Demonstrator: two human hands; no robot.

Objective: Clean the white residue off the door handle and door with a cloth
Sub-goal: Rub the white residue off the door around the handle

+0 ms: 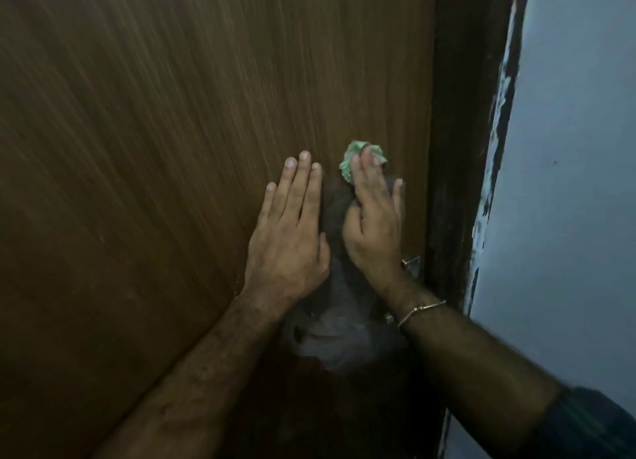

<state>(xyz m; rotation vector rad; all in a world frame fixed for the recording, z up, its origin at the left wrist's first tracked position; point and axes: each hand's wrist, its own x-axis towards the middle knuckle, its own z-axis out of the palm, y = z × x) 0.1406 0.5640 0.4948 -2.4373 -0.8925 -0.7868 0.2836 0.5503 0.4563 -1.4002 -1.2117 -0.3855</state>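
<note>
Brown wood-grain door (172,149), dark frame (457,149), pale blue wall (568,183), your left hand (292,231) flat, fingers straight, your right hand (375,217) pressing green cloth (351,162), no readable writing.

dim light, pale blue wall (568,183), dark frame (461,149)

Door handle (411,262) mostly behind wrist.

left hand (289,231): my fingers straight, palm flat | right hand (373,224): fingers straight, pressing down | both forearms reaching up
</note>
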